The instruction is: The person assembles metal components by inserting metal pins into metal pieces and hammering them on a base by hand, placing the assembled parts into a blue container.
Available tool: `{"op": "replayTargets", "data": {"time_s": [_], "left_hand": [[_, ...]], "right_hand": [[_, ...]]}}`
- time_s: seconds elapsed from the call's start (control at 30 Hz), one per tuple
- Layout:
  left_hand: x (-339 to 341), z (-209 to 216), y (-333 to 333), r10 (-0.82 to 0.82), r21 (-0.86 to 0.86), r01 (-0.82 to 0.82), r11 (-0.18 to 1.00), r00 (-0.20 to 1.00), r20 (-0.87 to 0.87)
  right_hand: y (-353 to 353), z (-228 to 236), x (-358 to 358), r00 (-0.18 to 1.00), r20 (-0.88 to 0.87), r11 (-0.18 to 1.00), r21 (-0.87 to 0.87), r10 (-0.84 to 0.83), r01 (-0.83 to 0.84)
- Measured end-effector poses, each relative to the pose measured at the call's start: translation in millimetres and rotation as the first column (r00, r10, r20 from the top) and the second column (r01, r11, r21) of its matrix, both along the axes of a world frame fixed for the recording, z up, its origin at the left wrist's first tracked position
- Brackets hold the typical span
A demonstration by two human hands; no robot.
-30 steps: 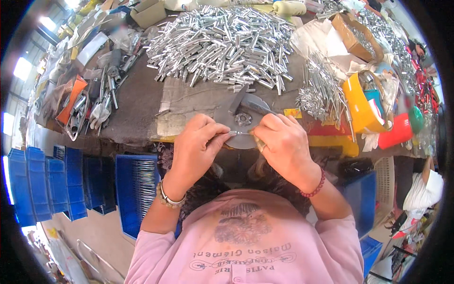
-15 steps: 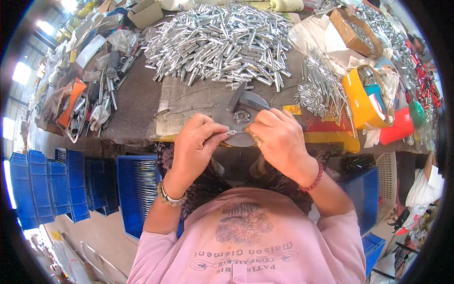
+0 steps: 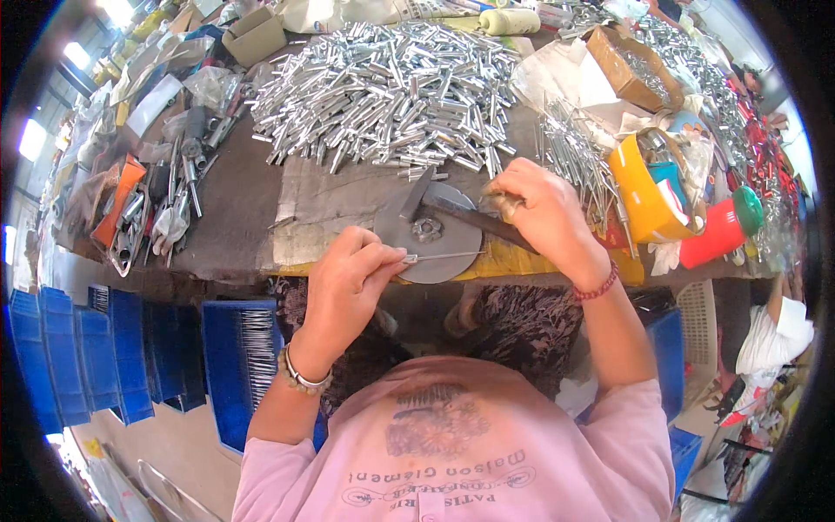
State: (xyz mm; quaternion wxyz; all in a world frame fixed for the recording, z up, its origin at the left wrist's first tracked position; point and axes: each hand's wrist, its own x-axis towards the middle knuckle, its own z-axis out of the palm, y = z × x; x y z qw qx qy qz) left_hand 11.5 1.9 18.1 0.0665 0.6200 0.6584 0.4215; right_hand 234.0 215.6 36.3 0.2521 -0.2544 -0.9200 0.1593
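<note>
My left hand (image 3: 352, 271) pinches a thin metal rod (image 3: 448, 256) by the small silver fitting at its end. The rod points right across a round grey plate (image 3: 439, 270) at the table's near edge. A small round metal piece (image 3: 426, 230) lies on that plate. Beside it rests a hammer (image 3: 474, 216), its head on the plate and its dark handle running right, under my right hand. My right hand (image 3: 548, 209) is raised near the pile of silver metal tubes (image 3: 391, 96), fingers curled together; whatever they may hold is hidden.
At right are loose thin rods (image 3: 578, 161), a yellow container (image 3: 639, 191), a red container with a green rim (image 3: 715, 237) and a cardboard box (image 3: 631, 74). Tools and bags (image 3: 178, 183) crowd the left side. Blue bins (image 3: 213, 374) stand below the table at left.
My right hand has left the rod and moved up and right, over the hammer handle. The left hand keeps hold of the rod, whose length now shows. The view has shifted slightly.
</note>
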Motion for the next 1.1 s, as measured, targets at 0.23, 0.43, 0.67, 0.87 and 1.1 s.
{"op": "replayTargets", "data": {"time_s": [0.23,0.43,0.67,0.87,1.1], "left_hand": [[0,1,-2,-0.011,-0.022,0.011,1.0,1.0,0.024],[-2,-1,-2,-0.013,0.015,0.014,1.0,1.0,-0.018],[-2,-1,-3,-0.022,-0.008,0.021,1.0,1.0,-0.015],[-4,-2,-3,-0.035,0.014,0.035,0.999,0.999,-0.023],[-5,-2,-2,-0.034,0.028,0.035,0.999,0.999,-0.034]], "right_hand": [[14,-18,-12,0.995,0.033,0.995,0.044,0.091,-0.092],[-12,12,-17,0.999,-0.042,0.998,-0.067,0.0,-0.003],[-75,10,-33,0.946,-0.32,0.863,-0.463,0.047,-0.2],[-88,-1,-40,0.934,-0.349,0.922,-0.329,0.079,-0.202],[-98,-21,-48,0.915,-0.397,0.987,-0.103,0.074,-0.124]]}}
